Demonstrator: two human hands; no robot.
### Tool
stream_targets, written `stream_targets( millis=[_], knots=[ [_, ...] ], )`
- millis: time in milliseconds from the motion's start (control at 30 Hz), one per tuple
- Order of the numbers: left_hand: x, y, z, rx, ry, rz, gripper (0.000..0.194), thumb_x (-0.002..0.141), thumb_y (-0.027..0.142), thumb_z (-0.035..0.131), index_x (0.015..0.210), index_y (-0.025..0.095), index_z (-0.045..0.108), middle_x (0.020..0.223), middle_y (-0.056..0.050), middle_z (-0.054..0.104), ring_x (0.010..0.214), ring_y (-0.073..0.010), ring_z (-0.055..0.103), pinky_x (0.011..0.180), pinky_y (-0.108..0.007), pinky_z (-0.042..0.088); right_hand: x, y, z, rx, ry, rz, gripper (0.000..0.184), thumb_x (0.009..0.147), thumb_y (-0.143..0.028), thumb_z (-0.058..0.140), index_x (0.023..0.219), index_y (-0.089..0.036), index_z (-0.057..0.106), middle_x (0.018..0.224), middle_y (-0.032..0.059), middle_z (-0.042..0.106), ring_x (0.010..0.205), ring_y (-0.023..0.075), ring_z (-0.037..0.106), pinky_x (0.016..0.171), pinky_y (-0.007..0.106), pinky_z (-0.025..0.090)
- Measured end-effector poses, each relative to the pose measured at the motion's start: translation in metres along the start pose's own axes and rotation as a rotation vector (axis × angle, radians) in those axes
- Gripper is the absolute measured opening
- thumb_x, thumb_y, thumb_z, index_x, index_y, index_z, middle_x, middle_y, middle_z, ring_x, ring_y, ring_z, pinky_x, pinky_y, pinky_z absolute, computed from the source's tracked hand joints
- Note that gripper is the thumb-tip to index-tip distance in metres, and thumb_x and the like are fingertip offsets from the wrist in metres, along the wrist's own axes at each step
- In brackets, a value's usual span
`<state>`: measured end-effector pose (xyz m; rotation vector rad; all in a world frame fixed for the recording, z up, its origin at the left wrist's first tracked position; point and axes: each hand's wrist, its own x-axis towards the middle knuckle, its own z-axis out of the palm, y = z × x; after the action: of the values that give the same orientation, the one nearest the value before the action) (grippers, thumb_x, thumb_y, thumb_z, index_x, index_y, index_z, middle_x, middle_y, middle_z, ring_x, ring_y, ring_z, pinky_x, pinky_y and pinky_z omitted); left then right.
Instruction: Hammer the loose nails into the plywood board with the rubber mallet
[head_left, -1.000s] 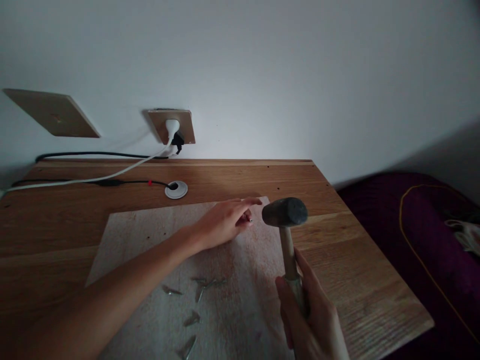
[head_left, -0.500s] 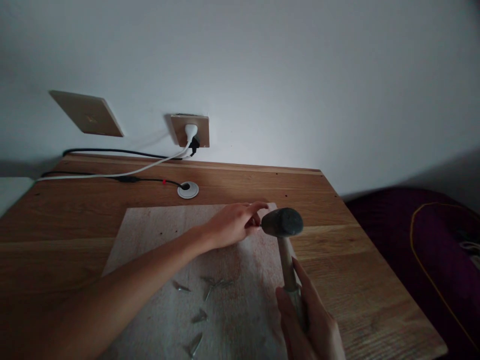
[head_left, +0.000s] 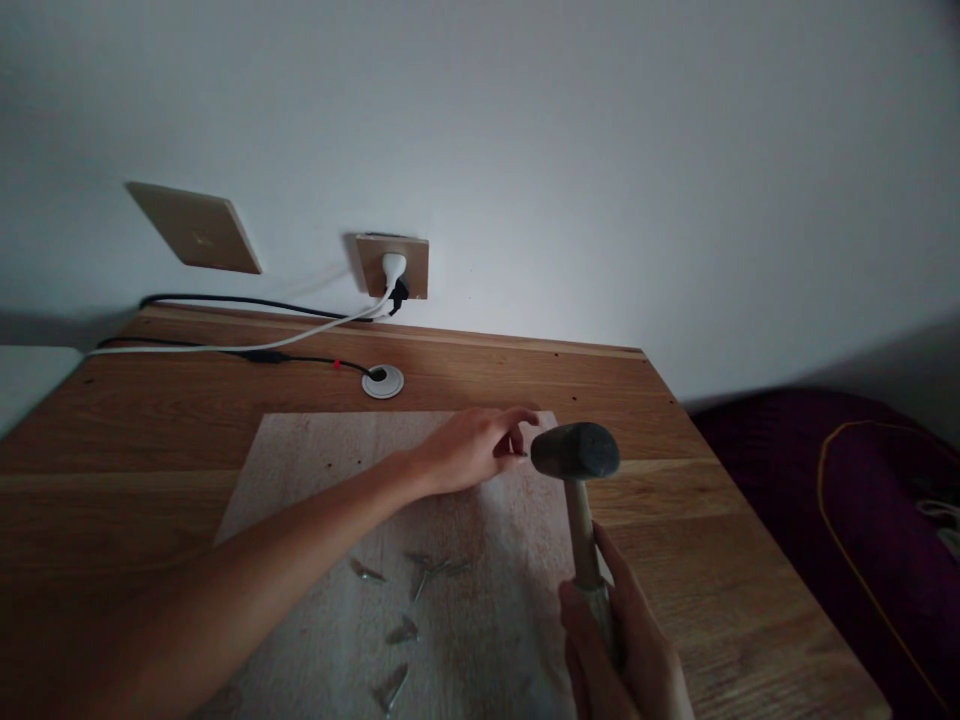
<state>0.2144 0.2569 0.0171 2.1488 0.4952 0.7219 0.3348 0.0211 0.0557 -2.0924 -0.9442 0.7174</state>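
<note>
My left hand (head_left: 472, 448) reaches across a pale wooden board (head_left: 315, 470) and pinches a small nail (head_left: 520, 453) upright near the board's far right corner. My right hand (head_left: 626, 655) grips the wooden handle of a hammer (head_left: 577, 475). Its dark head hangs level with the nail, just right of my left fingertips. Several loose nails (head_left: 409, 590) lie scattered on the near part of the board.
The board lies on a brown wooden desk (head_left: 150, 440) against a white wall. A wall socket (head_left: 392, 266) holds a white and a black plug; cables run left along the desk's back. A round cable grommet (head_left: 382, 381) sits behind the board. A dark purple bed (head_left: 825, 480) stands to the right.
The hammer head came down to the nail by my left fingertips, then lifted slightly to the right. The camera view shifted a little to the left. My left hand stayed on the nail.
</note>
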Motion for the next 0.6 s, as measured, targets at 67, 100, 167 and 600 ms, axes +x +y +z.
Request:
stream_targets(
  millis=[67,100,167,600],
  knots=[
    [0.0001,-0.0010,0.0007,0.018,-0.006,0.000,0.051,0.090,0.009,0.075,0.138,0.021,0.063,0.101,-0.003,0.081,0.087,-0.0156,0.076,0.084,-0.028,0.057,-0.0011,0.0005,0.0009,0.013,0.030,0.014,0.084,0.102,-0.067,0.057,0.165,-0.012,0.049,0.050,-0.0070,0.050,0.034,0.0156,0.048,0.033,0.025,0.036],
    [0.0003,-0.0014,0.0009,0.028,-0.011,-0.001,0.051,0.091,0.008,0.075,0.138,0.020,0.063,0.101,-0.003,0.081,0.086,-0.0154,0.076,0.083,-0.028,0.057,-0.0013,0.0010,0.0014,0.013,0.040,0.016,0.083,0.102,-0.067,0.057,0.165,-0.013,0.050,0.051,-0.0056,0.054,0.035,0.0156,0.049,0.033,0.025,0.036],
    [0.0007,-0.0017,0.0011,0.042,-0.024,0.003,0.050,0.090,0.005,0.072,0.138,0.019,0.063,0.102,-0.004,0.082,0.085,-0.0152,0.075,0.081,-0.027,0.057,-0.0010,0.0023,0.0023,0.000,0.043,0.012,0.083,0.101,-0.067,0.056,0.164,-0.013,0.052,0.053,-0.0036,0.058,0.035,0.0159,0.051,0.032,0.024,0.036],
    [-0.0004,0.0039,-0.0029,-0.011,-0.045,-0.011,0.050,0.085,-0.001,0.071,0.130,0.020,0.066,0.108,-0.003,0.081,0.091,-0.0146,0.076,0.084,-0.025,0.055,0.0027,0.0006,0.0013,-0.079,-0.004,-0.025,0.085,0.101,-0.069,0.055,0.162,-0.010,0.054,0.053,-0.0044,0.054,0.038,0.0181,0.054,0.038,0.028,0.045]
  ],
)
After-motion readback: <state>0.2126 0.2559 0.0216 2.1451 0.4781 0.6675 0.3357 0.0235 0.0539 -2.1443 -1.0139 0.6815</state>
